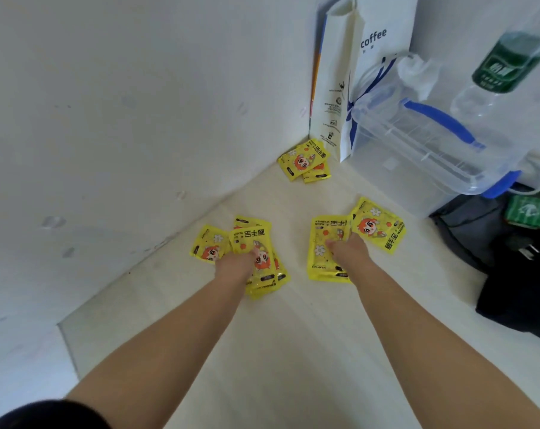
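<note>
Observed from beside the person, with positions taken from the clear storage box (423, 156) standing on the bench (293, 351).

Left pile (264, 274): yellow hand-warmer packets lying overlapped, well to the near left of the box. The left hand (236, 263) rests on it. Its grip pinches the top packet (247, 239), thumb across the printed face. That packet's long axis runs away from the person, title end farthest.

Right packet (323, 243): flat on the bench, just in front of the box. Its long axis also runs away from the person, title end far. The right hand (350, 247) lies on it with fingers bent down; I cannot tell whether this grip pinches or only presses.

Slanted packet (378, 226): touching the right packet, nearer the box. Its long axis lies crosswise, title end toward the dark bag (516, 274).

Corner pile (304, 161): left of the box, at the foot of the paper bag (370, 57).
</note>
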